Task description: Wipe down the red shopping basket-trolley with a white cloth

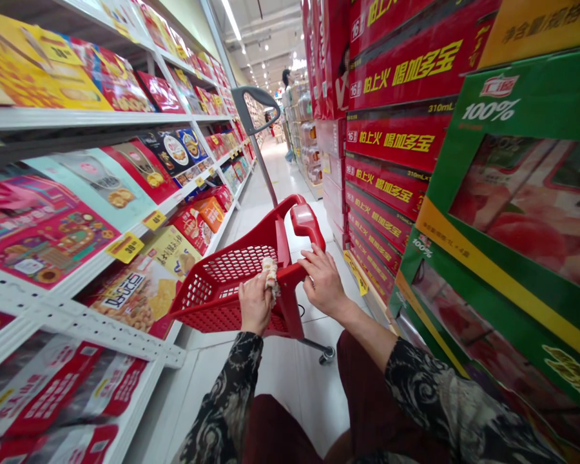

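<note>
Cloth [269, 274] is gripped in L hand [256, 304] at cart [289, 312] rim; cart's corner is held by R hand [325, 278]. Cart could be rolled w/ uneven pressure.

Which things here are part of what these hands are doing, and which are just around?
In use:
- white cloth, in the left hand
- red basket cart, touched by the right hand

Just around:
- packaged snacks on shelves
- stacked red cartons
- green boxes
</note>
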{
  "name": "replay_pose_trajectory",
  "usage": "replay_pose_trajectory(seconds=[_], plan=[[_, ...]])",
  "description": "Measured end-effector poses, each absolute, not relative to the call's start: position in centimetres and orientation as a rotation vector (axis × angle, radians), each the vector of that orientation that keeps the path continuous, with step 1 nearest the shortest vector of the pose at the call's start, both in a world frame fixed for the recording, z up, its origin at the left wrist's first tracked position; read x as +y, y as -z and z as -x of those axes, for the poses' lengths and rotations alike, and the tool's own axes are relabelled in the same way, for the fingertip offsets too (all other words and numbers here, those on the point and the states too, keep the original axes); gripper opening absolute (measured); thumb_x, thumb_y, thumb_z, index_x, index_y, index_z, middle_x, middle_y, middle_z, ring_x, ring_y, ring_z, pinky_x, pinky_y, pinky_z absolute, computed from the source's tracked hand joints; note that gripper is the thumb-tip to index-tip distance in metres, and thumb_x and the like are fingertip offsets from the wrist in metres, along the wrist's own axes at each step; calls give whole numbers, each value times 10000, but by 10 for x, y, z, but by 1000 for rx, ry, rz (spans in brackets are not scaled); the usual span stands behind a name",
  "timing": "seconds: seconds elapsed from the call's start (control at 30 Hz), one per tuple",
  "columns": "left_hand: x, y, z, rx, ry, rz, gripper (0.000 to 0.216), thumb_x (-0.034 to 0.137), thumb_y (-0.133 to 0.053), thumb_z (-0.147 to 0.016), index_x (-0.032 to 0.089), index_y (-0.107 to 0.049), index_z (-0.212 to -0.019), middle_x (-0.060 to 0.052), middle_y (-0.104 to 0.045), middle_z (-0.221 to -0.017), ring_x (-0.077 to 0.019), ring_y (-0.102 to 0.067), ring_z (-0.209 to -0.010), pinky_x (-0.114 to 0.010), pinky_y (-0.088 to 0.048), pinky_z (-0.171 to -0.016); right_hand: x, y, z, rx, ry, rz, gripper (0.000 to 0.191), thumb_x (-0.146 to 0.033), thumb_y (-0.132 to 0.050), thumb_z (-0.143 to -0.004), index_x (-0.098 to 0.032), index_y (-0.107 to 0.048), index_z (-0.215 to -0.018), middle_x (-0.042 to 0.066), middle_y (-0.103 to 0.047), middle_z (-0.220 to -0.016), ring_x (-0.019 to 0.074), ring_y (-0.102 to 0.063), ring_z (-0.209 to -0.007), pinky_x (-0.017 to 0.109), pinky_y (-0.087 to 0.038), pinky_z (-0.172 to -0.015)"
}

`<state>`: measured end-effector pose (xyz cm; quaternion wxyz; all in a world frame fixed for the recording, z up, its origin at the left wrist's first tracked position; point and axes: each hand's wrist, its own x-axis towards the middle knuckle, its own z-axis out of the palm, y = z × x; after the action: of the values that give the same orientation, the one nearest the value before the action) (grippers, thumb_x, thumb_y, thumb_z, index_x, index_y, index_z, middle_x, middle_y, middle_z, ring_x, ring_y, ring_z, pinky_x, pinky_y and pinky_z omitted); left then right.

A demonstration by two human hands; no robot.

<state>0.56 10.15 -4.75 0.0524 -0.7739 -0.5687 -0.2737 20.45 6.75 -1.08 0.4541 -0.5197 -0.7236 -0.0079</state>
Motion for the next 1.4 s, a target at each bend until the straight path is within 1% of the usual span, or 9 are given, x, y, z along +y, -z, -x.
replay_pose_trajectory(seconds=[0.2,0.4,0.53,0.7,0.97,1.07,1.17,1.3,1.4], plan=[[108,42,-15,-1771,843,2378,373,230,-355,-855,203,-510,-1194,-83,-599,-1183,-220,-527,-1047,-442,-292,-982,81,11,-214,-1855,5,1324,453,-102,-421,-747,-153,-563,-1174,84,-511,-1304,245,-292,-1319,501,-187,-1067],[113,39,-25,-1811,766,2342,395,214,-365,-841,199,-506,-1210,-85,-607,-1168,-226,-539,-1022,-432,-319,-959,84,-1,-213,-1856,-15,1441,487,-131,-448,-729,-130,-530,-1209,114,-462,-1348,267,-266,-1329,552,-122,-1067],[111,41,-29,-1786,792,2307,421,206,-380,-835,187,-482,-1243,-99,-602,-1178,-222,-538,-1030,-421,-330,-944,74,-4,-203,-1919,13,1388,480,-152,-450,-750,-121,-514,-1225,117,-457,-1352,249,-240,-1342,534,-76,-1085],[111,40,-22,-1816,702,2319,402,217,-369,-848,191,-489,-1231,-97,-599,-1183,-218,-541,-1024,-451,-281,-984,74,3,-204,-1976,-1,1371,506,-114,-438,-730,-139,-512,-1229,107,-463,-1349,247,-244,-1342,563,-70,-1075],[105,43,5,-1998,564,2236,358,236,-365,-853,198,-518,-1175,-89,-598,-1175,-233,-521,-1062,-455,-276,-964,81,2,-216,-1934,-4,1397,463,-129,-438,-742,-147,-537,-1194,99,-493,-1324,252,-269,-1331,573,-87,-1067],[103,41,-1,-2009,561,2252,363,236,-356,-856,190,-519,-1177,-92,-607,-1153,-236,-531,-1046,-450,-301,-935,78,3,-211,-1908,-24,1424,455,-161,-454,-746,-135,-535,-1193,107,-497,-1317,267,-262,-1331,574,-115,-1061],[101,40,-15,-1965,604,2273,376,231,-356,-859,185,-509,-1199,-98,-609,-1152,-227,-536,-1034,-425,-323,-914,74,9,-203,-1957,-37,1390,462,-164,-452,-745,-145,-527,-1201,98,-494,-1322,267,-261,-1331,587,-101,-1060],[100,41,-28,-1878,613,2325,402,207,-362,-854,182,-482,-1237,-105,-595,-1180,-216,-528,-1059,-411,-321,-938,73,18,-201,-1969,-46,1393,500,-136,-447,-727,-142,-510,-1222,105,-448,-1362,267,-228,-1346,594,-107,-1056],[102,43,-29,-1885,554,2343,405,207,-370,-850,184,-481,-1239,-98,-602,-1163,-216,-536,-1048,-428,-307,-967,78,18,-208,-1947,-46,1419,499,-123,-433,-734,-154,-508,-1227,104,-463,-1349,265,-242,-1341,607,-100,-1050]])
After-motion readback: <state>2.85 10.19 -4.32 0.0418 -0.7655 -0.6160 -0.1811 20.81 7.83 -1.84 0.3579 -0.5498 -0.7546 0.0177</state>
